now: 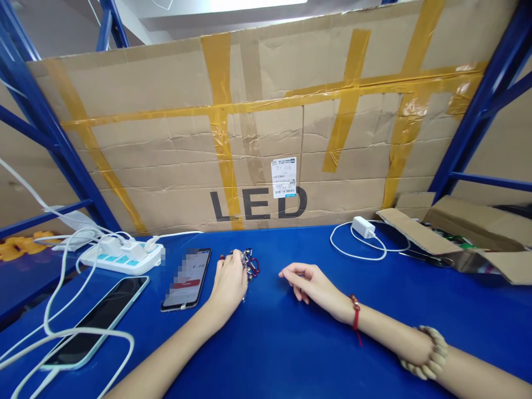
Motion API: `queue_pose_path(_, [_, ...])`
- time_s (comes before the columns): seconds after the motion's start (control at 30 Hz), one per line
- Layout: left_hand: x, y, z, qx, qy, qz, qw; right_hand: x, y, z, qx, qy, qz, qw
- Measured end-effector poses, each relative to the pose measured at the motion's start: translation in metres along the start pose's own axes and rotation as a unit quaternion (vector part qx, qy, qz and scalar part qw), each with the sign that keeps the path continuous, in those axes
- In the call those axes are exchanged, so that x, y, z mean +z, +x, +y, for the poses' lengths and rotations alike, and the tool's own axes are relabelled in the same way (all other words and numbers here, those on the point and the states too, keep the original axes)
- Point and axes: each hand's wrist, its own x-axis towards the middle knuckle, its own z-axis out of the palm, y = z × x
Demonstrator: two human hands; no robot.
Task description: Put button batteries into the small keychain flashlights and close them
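My left hand [231, 280] is closed over a small bunch of metal key rings and clips [248, 259] on the blue tabletop. A red carabiner [254, 267] sticks out at the right side of the bunch, while the palm hides the rest. Across from it, my right hand [305, 281] holds nothing; its fingers are loosely bent and partly apart, just above the table. Left of my left hand lies a phone [189, 280] with its screen lit, tilted slightly on the surface.
A second phone [97, 321] with a dark screen lies at the left under white cables. Behind it is a power strip [124, 257] with plugs. A white charger [363, 227] and an open carton [469, 249] stand back right. Large cardboard [166, 166] forms the back wall.
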Motion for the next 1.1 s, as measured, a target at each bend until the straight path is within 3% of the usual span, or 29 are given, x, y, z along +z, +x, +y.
queue_pose_path(0.2, [-0.0068, 0.0009, 0.0049, -0.007, 0.033, -0.028, 0.999, 0.0, 0.0001, 0.0017, 0.0, -0.002, -0.002, 1.0])
queue_pose_path(0.67, [0.0013, 0.0001, 0.0009, 0.035, 0.038, 0.014, 0.999, 0.0019, -0.0019, -0.0043, 0.009, -0.002, -0.002, 1.0])
queue_pose_path(1.1, [-0.0065, -0.0027, 0.0033, 0.056, -0.065, 0.049, 0.995, 0.0019, -0.0011, -0.0045, 0.006, -0.007, -0.017, 1.0])
